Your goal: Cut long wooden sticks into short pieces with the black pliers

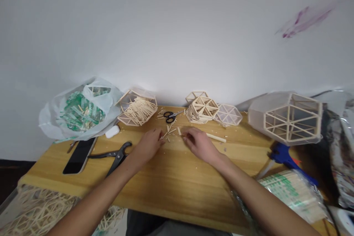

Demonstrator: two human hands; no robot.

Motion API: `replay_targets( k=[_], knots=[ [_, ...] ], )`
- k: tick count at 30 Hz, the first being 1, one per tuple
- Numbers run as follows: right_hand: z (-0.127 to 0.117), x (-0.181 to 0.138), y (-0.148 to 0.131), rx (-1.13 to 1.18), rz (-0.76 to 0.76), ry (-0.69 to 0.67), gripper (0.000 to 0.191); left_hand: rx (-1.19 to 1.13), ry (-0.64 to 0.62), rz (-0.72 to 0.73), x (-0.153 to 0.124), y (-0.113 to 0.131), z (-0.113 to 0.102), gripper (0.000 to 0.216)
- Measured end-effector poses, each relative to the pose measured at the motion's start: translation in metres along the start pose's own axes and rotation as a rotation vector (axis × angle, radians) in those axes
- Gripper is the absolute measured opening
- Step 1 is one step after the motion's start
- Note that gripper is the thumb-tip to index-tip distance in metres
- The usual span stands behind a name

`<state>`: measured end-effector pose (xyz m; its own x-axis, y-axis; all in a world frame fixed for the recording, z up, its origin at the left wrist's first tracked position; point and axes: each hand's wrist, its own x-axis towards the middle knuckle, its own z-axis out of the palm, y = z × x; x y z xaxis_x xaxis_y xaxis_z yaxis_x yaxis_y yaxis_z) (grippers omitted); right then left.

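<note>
My left hand (149,143) rests on the table with fingers closed at the end of a short wooden stick (165,135), which it appears to pinch. That stick is part of a small star-like cluster of crossed sticks (169,131). Just right of the cluster lie two short loose sticks (179,131). My right hand (199,144) is beside them, fingers curled together; whatever may be between the fingertips is too small to make out. Black-handled scissors (170,117) lie behind the cluster. Past my right hand are long thin sticks (216,137).
Hexagonal stick frames (204,107) are stacked at the back, near a frame (138,110) full of sticks. A lantern-like frame (289,120), blue glue gun (282,153) and bagged sticks (293,191) are right. Left are a plastic bag (83,110), phone (79,156) and pliers (118,155).
</note>
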<state>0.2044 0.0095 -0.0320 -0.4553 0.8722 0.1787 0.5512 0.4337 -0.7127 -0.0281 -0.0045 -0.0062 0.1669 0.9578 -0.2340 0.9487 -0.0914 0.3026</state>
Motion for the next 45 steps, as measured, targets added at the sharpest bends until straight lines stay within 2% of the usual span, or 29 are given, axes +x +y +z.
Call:
replay_targets(
  k=[12, 20, 24, 31, 35, 37, 40, 42, 44, 45],
  knots=[
    [0.001, 0.000, 0.000, 0.047, -0.017, -0.027, 0.012, 0.127, -0.108, 0.022, 0.008, 0.001, 0.004, 0.017],
    [-0.001, 0.000, -0.001, 0.035, -0.013, -0.034, 0.013, 0.170, -0.065, 0.014, -0.005, 0.012, 0.008, 0.032],
    [-0.002, 0.000, -0.002, 0.012, -0.011, -0.040, 0.015, 0.102, -0.045, -0.001, -0.002, 0.008, 0.005, 0.023],
    [-0.004, 0.000, -0.001, 0.017, -0.008, -0.028, 0.016, -0.159, -0.004, -0.053, 0.003, -0.020, -0.020, 0.012],
    [-0.005, 0.000, -0.001, 0.047, -0.017, -0.022, 0.017, -0.535, 0.068, -0.146, -0.024, -0.039, -0.061, 0.029],
    [-0.006, 0.000, -0.002, 0.054, -0.016, -0.016, 0.017, -0.534, 0.244, -0.256, -0.045, -0.049, -0.090, 0.033],
    [-0.006, 0.000, -0.003, 0.053, -0.006, -0.010, 0.018, -0.411, 0.583, -0.486, -0.071, -0.072, -0.133, 0.035],
    [-0.005, 0.000, -0.004, 0.050, -0.004, -0.013, 0.017, -0.307, 0.833, -0.551, -0.078, -0.093, -0.154, 0.038],
    [-0.004, 0.000, -0.005, 0.040, -0.003, -0.024, 0.016, -0.178, 1.020, -0.597, -0.076, -0.117, -0.167, 0.044],
    [-0.004, 0.000, -0.005, 0.035, 0.000, -0.030, 0.016, -0.138, 0.989, -0.609, -0.072, -0.128, -0.170, 0.045]
  ],
)
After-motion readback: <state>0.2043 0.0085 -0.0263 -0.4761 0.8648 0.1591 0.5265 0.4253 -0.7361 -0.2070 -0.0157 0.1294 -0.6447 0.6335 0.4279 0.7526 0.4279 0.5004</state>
